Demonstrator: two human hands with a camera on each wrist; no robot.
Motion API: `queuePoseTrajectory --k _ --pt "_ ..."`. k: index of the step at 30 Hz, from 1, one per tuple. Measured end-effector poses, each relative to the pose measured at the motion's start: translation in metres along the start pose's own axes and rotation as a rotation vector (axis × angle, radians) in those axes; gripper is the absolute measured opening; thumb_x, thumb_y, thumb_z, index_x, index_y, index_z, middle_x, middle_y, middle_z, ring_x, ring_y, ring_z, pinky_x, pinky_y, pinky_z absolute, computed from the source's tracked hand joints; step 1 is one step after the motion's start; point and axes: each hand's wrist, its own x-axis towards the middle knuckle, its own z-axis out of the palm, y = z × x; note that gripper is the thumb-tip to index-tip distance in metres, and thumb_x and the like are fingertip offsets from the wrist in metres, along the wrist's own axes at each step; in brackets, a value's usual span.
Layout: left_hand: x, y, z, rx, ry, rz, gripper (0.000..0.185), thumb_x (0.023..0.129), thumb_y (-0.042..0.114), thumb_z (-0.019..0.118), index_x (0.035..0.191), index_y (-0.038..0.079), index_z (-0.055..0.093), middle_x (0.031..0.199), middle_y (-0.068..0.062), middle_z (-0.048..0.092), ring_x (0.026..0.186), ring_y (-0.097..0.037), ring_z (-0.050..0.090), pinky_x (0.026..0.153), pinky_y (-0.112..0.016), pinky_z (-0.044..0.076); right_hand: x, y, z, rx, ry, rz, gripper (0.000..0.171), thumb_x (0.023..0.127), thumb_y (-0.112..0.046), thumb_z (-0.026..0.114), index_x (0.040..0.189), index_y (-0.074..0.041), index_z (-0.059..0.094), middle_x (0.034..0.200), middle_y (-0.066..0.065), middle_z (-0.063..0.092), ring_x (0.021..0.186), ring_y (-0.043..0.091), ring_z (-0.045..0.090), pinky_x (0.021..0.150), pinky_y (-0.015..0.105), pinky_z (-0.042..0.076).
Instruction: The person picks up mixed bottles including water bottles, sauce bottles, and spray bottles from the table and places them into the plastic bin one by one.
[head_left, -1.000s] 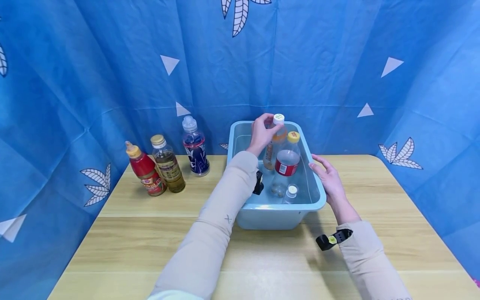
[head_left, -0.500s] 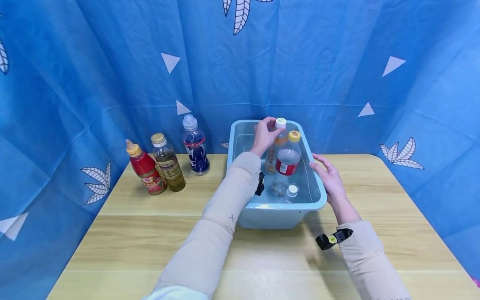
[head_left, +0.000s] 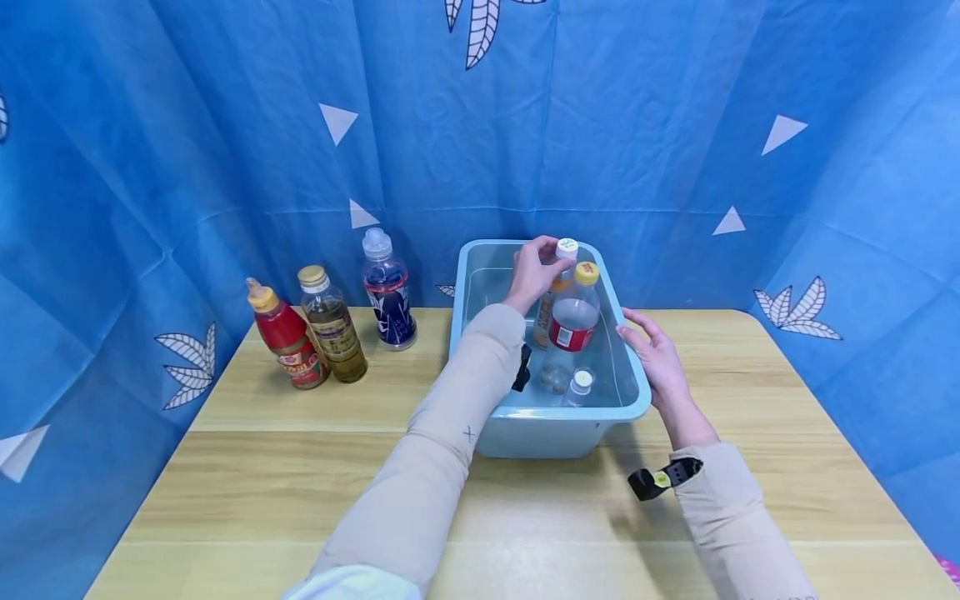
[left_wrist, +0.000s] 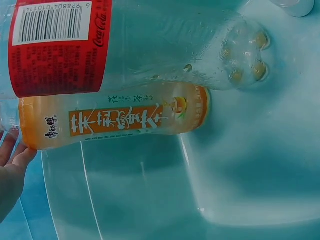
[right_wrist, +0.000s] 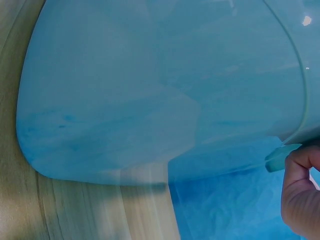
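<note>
While the left hand (head_left: 534, 275) curls its fingers round the neck of the orange tea bottle (head_left: 551, 293), that bottle stands inside the pale blue plastic tub (head_left: 487, 283), toward the tub's far wall, pressed right against the clear cola bottle (head_left: 572, 321) with the red label and yellow cap. That's the worry: the two bottles touch, so any sideways tug on the tea bottle could likely knock the cola bottle over onto the small white-capped bottle (head_left: 579, 387) near the tub's front wall. The right hand (head_left: 654, 360) rests on the tub's right rim, fingers lying along it, with a fingertip hooked under the lip in the right wrist view (right_wrist: 299, 159); if that steadying hand slips, the light tub could skate across the tabletop (head_left: 300, 483).

At the tabletop's back-left edge stand a ketchup bottle (head_left: 285, 337), an amber sauce bottle (head_left: 332, 327) and a dark-labelled drink bottle (head_left: 387, 292), well apart from the tub.

Hard to read: the left forearm hides the tub's near-left corner, and the tea bottle's cap is cut off in the left wrist view (left_wrist: 120, 120).
</note>
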Motion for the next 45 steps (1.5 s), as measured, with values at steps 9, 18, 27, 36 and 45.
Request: queuePoseTrajectory --k 9,18,27,36,45 --pt "0.002 0.001 0.000 0.009 -0.058 -0.020 0.037 0.081 0.030 0.062 0.113 0.015 0.056 0.107 0.001 0.057 0.097 -0.009 0.053 0.079 -0.020 0.045 0.000 0.000 0.001 0.014 0.004 0.003 0.051 0.088 -0.031 0.054 0.134 -0.014 0.038 0.108 0.004 0.050 0.083 0.009 0.060 0.067 0.022 0.050" --pt "0.002 0.002 0.000 0.032 -0.053 -0.013 0.041 0.083 0.029 0.061 0.119 0.011 0.053 0.113 -0.002 0.056 0.102 -0.013 0.052 0.081 -0.022 0.045 0.000 0.001 0.003 0.032 0.006 0.001 0.050 0.088 -0.031 0.055 0.133 -0.014 0.040 0.103 0.001 0.052 0.082 0.008 0.060 0.067 0.022 0.050" --pt "0.003 0.002 -0.001 0.014 -0.079 -0.024 0.046 0.083 0.028 0.061 0.125 0.012 0.050 0.120 -0.002 0.054 0.106 -0.014 0.052 0.082 -0.022 0.045 0.000 0.000 0.003 0.044 0.013 0.007 0.050 0.087 -0.030 0.055 0.133 -0.014 0.040 0.103 0.000 0.052 0.082 0.009 0.060 0.067 0.022 0.050" --pt "0.000 0.007 -0.006 0.028 -0.056 -0.073 0.050 0.083 0.030 0.061 0.127 0.012 0.047 0.123 -0.004 0.051 0.112 -0.017 0.048 0.086 -0.026 0.043 0.000 0.000 0.000 0.021 0.014 0.001 0.050 0.088 -0.031 0.055 0.133 -0.014 0.040 0.102 0.000 0.053 0.083 0.009 0.060 0.067 0.021 0.050" --pt "-0.004 0.014 -0.013 0.037 -0.060 -0.090 0.051 0.084 0.030 0.061 0.128 0.009 0.046 0.123 -0.007 0.051 0.113 -0.019 0.047 0.088 -0.028 0.042 -0.001 0.000 0.000 -0.022 0.006 0.008 0.052 0.088 -0.034 0.053 0.134 -0.016 0.038 0.112 0.007 0.050 0.087 0.011 0.059 0.069 0.022 0.050"
